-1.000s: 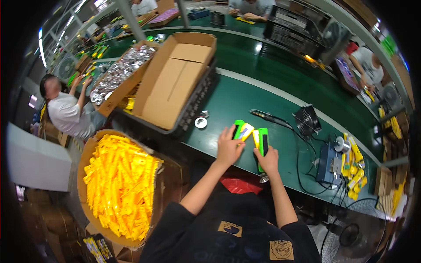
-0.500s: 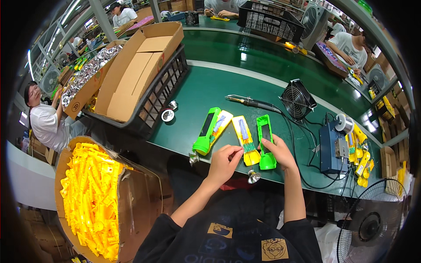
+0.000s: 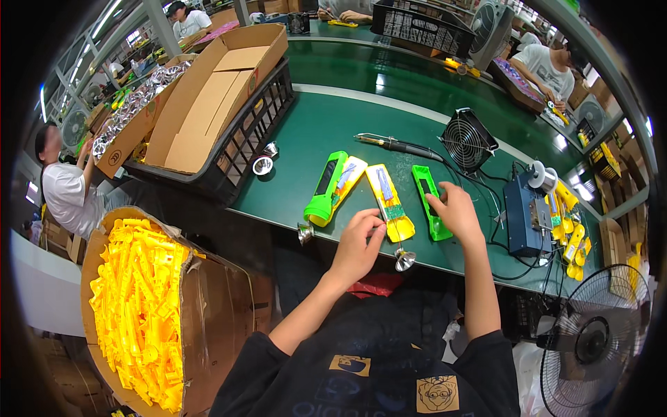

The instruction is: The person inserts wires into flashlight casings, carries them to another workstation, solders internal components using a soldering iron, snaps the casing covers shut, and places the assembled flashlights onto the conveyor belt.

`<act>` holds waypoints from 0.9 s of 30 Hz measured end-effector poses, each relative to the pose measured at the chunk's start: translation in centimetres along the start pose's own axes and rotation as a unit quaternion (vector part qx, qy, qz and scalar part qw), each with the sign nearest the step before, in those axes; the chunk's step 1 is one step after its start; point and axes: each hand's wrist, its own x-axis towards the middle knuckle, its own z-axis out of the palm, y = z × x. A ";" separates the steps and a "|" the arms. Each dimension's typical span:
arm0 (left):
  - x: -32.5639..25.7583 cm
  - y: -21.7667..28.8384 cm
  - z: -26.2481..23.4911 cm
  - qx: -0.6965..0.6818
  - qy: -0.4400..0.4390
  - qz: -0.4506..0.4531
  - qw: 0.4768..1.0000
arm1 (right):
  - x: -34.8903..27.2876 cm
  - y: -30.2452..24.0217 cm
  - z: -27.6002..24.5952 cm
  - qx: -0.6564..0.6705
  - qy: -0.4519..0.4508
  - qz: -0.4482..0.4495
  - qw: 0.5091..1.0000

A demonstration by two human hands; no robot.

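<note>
In front of me lies a yellow flashlight shell half (image 3: 399,226) with a blue-wrapped part, a small green circuit board and wires. A silver reflector (image 3: 405,260) hangs from it past the table edge. My left hand (image 3: 358,249) has its fingers curled, thumb and fingertips at the shell's left edge. My right hand (image 3: 457,214) grips a green flashlight shell half (image 3: 422,182) by its right side, the dark panel inside it partly visible. To the left rests another flashlight, its green half (image 3: 325,191) lying against a yellow half (image 3: 349,179), with a reflector (image 3: 304,233) at its lower end.
Two loose reflectors (image 3: 262,165) lie by a black crate (image 3: 260,118) holding cardboard. Behind are a soldering iron (image 3: 396,144) and small black fan (image 3: 469,141); a blue soldering unit (image 3: 526,215) stands right. A carton of yellow parts (image 3: 139,313) is lower left. Co-workers sit around.
My right hand has shifted the green shell half rightward, away from the yellow one, and tilted it. My left hand stays by the yellow shell, its fingers loosened slightly. The whole view has shifted a little.
</note>
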 end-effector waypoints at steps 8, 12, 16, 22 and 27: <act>-0.4 0.3 3.1 -0.135 -0.048 -0.141 0.980 | 3.1 -4.6 2.6 0.078 0.036 -0.151 0.985; 0.0 1.0 3.6 -0.220 -0.059 -0.194 0.954 | 4.3 -5.3 3.0 0.036 -0.031 -0.096 0.994; 0.4 1.0 3.2 -0.205 -0.089 -0.171 0.960 | 4.1 -6.7 2.7 0.026 -0.051 -0.021 0.998; 0.6 0.9 3.1 -0.218 -0.070 -0.137 0.964 | 5.2 -7.3 2.2 -0.037 -0.102 -0.114 0.988; 0.8 0.9 2.8 -0.242 -0.076 -0.163 0.954 | 6.4 -7.1 2.2 0.013 -0.142 -0.066 0.988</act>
